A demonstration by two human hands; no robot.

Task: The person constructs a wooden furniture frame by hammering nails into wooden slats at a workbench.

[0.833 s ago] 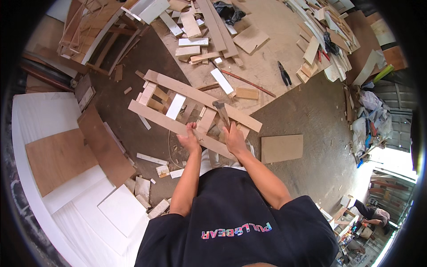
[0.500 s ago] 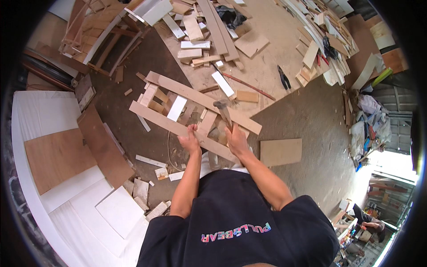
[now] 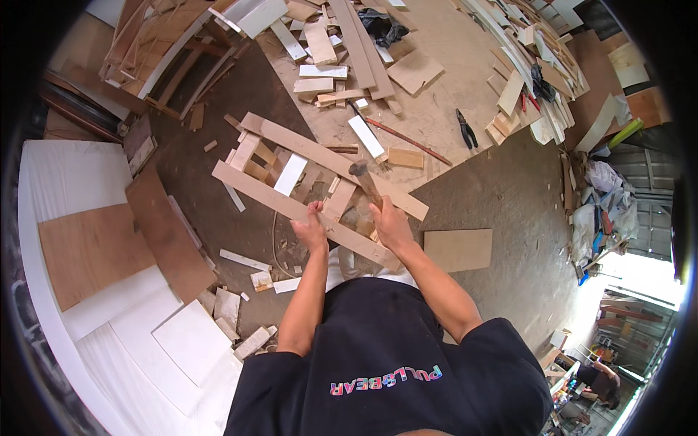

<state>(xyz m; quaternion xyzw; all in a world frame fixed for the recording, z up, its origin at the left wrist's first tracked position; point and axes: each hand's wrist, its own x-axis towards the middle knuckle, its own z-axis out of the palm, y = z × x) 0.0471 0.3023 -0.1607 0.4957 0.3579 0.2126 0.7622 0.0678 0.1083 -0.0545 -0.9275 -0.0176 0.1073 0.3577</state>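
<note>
A ladder-like wooden frame (image 3: 254, 186) lies in front of me, two long boards joined by short cross pieces. My left hand (image 3: 311, 229) is closed over its near board, around the middle. Whether a small thing such as a nail is pinched in those fingertips, I cannot make out. In my right hand (image 3: 393, 227) is a hammer (image 3: 369, 185), gripped by the handle. Its head is raised toward the far board, above the right part of the frame. A white block (image 3: 291, 174) shows between the two boards.
Offcuts (image 3: 320, 71) and pliers (image 3: 466, 129) lie on a large board (image 3: 414, 105) ahead. A flat panel (image 3: 458, 250) rests on the floor at right. White sheets and brown panels (image 3: 94, 251) stand at left. Another person (image 3: 602, 381) is far off, lower right.
The hammer and my right hand have shifted only slightly; my left hand keeps its place on the near board. The distant person has changed posture.
</note>
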